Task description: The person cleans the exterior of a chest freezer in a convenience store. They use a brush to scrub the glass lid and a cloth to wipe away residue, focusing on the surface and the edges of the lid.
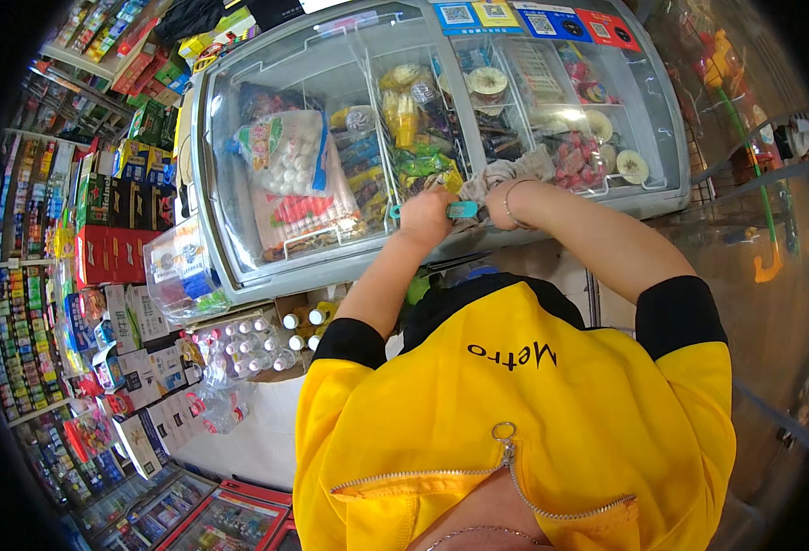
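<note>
My left hand (426, 216) is closed around the teal handle of a small tool (462, 209), whose handle end sticks out on the left. The tool's other end points at my right hand (506, 204) and is hidden there, so its kind is unclear. In my right hand is a crumpled pale grey cloth (515, 169), bunched up beside the tool. Both hands are over the front edge of a chest freezer (294, 281) with a glass top. Beneath the glass, near my left hand, lie green and yellow ice cream packets (426, 169).
Bagged frozen food (287, 155) and ice cream cups (632, 167) fill the freezer's wire baskets. Printed code cards (539, 23) lie along its far edge. Bottles (256, 344) stand in front at left, beside stacked drink cartons (112, 255) and shelves. Plastic strip curtains (714, 289) hang at right.
</note>
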The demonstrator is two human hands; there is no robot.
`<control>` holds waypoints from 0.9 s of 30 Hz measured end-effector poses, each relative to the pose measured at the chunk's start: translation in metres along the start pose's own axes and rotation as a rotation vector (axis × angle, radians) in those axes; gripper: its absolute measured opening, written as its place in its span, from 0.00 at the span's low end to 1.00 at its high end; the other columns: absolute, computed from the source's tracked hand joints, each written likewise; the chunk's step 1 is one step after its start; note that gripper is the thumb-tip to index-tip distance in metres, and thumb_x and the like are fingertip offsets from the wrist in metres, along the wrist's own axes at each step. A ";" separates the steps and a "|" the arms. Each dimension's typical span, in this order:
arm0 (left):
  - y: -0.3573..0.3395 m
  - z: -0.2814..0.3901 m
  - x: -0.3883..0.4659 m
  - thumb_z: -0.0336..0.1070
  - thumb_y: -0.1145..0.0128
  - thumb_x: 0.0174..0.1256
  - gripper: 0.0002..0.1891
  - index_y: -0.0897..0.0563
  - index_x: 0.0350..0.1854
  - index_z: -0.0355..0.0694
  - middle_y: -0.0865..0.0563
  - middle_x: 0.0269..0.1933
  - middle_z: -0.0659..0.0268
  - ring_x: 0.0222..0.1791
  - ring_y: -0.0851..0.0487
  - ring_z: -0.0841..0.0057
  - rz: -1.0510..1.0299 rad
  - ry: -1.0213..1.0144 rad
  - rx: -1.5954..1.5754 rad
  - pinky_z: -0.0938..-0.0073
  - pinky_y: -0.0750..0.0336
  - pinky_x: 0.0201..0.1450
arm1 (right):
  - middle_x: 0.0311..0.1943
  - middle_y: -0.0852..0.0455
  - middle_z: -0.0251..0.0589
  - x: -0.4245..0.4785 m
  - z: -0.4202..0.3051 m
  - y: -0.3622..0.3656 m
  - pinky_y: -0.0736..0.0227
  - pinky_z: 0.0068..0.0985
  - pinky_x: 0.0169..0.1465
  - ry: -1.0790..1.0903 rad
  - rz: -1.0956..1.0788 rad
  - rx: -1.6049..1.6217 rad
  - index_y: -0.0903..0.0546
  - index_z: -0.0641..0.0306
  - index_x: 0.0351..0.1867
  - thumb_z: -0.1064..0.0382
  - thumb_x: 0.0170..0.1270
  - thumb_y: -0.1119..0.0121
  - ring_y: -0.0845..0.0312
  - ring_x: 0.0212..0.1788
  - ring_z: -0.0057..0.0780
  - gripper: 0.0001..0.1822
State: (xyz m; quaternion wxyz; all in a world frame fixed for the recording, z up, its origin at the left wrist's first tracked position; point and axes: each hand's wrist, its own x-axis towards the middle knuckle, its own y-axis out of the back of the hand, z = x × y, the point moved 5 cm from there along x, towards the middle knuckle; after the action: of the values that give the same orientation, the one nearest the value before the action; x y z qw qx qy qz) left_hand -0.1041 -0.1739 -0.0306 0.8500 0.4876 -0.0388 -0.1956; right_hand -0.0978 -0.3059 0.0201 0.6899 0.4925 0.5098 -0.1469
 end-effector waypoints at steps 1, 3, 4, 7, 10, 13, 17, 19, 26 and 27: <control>0.002 0.002 0.001 0.31 0.32 0.45 0.16 0.14 0.40 0.51 0.16 0.46 0.67 0.45 0.17 0.61 -0.005 0.004 0.017 0.60 0.23 0.45 | 0.42 0.13 0.49 -0.005 -0.001 0.004 0.22 0.38 0.42 -0.025 0.011 0.035 0.16 0.70 0.44 0.67 0.54 0.46 0.16 0.42 0.41 0.17; 0.006 0.008 0.002 0.31 0.32 0.45 0.16 0.14 0.40 0.51 0.16 0.46 0.67 0.45 0.17 0.61 -0.015 0.013 0.049 0.60 0.22 0.45 | 0.43 0.14 0.51 -0.011 -0.001 0.006 0.22 0.36 0.42 -0.077 0.030 0.105 0.15 0.69 0.42 0.67 0.52 0.46 0.16 0.43 0.42 0.16; 0.009 0.003 0.001 0.31 0.33 0.45 0.16 0.14 0.40 0.52 0.16 0.45 0.68 0.45 0.17 0.61 0.061 -0.035 0.015 0.61 0.22 0.45 | 0.41 0.13 0.51 -0.015 0.000 0.006 0.21 0.37 0.41 -0.091 0.061 0.176 0.15 0.70 0.42 0.65 0.54 0.46 0.15 0.40 0.42 0.16; 0.015 -0.014 0.003 0.31 0.33 0.46 0.16 0.14 0.40 0.52 0.16 0.43 0.68 0.43 0.17 0.61 0.097 -0.030 0.077 0.61 0.22 0.44 | 0.38 0.13 0.51 0.004 -0.011 -0.013 0.21 0.37 0.40 -0.024 -0.038 0.383 0.16 0.72 0.42 0.63 0.56 0.46 0.14 0.38 0.42 0.17; 0.018 -0.010 0.007 0.33 0.33 0.48 0.14 0.14 0.40 0.51 0.17 0.43 0.67 0.43 0.17 0.61 0.058 -0.060 0.049 0.60 0.22 0.43 | 0.39 0.13 0.50 0.017 0.013 -0.011 0.20 0.35 0.40 -0.019 0.081 0.245 0.16 0.72 0.40 0.61 0.55 0.45 0.15 0.39 0.41 0.17; 0.010 -0.006 0.008 0.34 0.33 0.48 0.14 0.14 0.40 0.51 0.17 0.43 0.66 0.44 0.18 0.60 0.038 -0.061 0.013 0.60 0.22 0.43 | 0.42 0.14 0.52 0.006 0.013 0.008 0.22 0.37 0.45 0.006 -0.004 0.058 0.15 0.71 0.40 0.63 0.54 0.46 0.16 0.44 0.43 0.16; 0.015 0.003 0.008 0.32 0.33 0.47 0.15 0.14 0.40 0.51 0.17 0.42 0.66 0.45 0.18 0.60 0.040 -0.062 0.041 0.60 0.23 0.44 | 0.42 0.14 0.54 0.025 0.012 -0.006 0.23 0.39 0.46 0.019 0.036 -0.002 0.14 0.70 0.39 0.65 0.53 0.47 0.17 0.44 0.44 0.16; 0.019 -0.003 0.008 0.31 0.33 0.47 0.15 0.14 0.40 0.50 0.17 0.44 0.67 0.46 0.18 0.62 0.049 -0.012 0.072 0.61 0.22 0.47 | 0.42 0.14 0.54 0.026 0.000 -0.008 0.24 0.40 0.45 0.132 0.009 -0.175 0.14 0.69 0.38 0.64 0.53 0.47 0.17 0.43 0.44 0.16; 0.009 -0.013 0.004 0.34 0.32 0.47 0.14 0.14 0.40 0.50 0.17 0.40 0.64 0.43 0.18 0.58 0.093 -0.037 -0.072 0.59 0.23 0.42 | 0.43 0.13 0.49 -0.005 0.004 0.023 0.22 0.35 0.46 -0.072 0.073 0.037 0.15 0.68 0.43 0.64 0.54 0.46 0.16 0.44 0.41 0.17; 0.010 -0.012 0.002 0.34 0.32 0.47 0.14 0.14 0.40 0.49 0.17 0.40 0.64 0.42 0.18 0.58 0.087 -0.059 -0.048 0.60 0.23 0.42 | 0.43 0.13 0.49 -0.005 0.003 0.024 0.22 0.35 0.46 -0.108 0.056 0.045 0.15 0.68 0.43 0.63 0.55 0.45 0.16 0.44 0.40 0.16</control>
State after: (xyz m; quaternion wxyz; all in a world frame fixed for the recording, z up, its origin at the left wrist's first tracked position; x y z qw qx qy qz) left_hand -0.0968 -0.1606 -0.0288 0.8676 0.4592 -0.0803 -0.1734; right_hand -0.0818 -0.2988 0.0371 0.7089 0.5135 0.4544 -0.1652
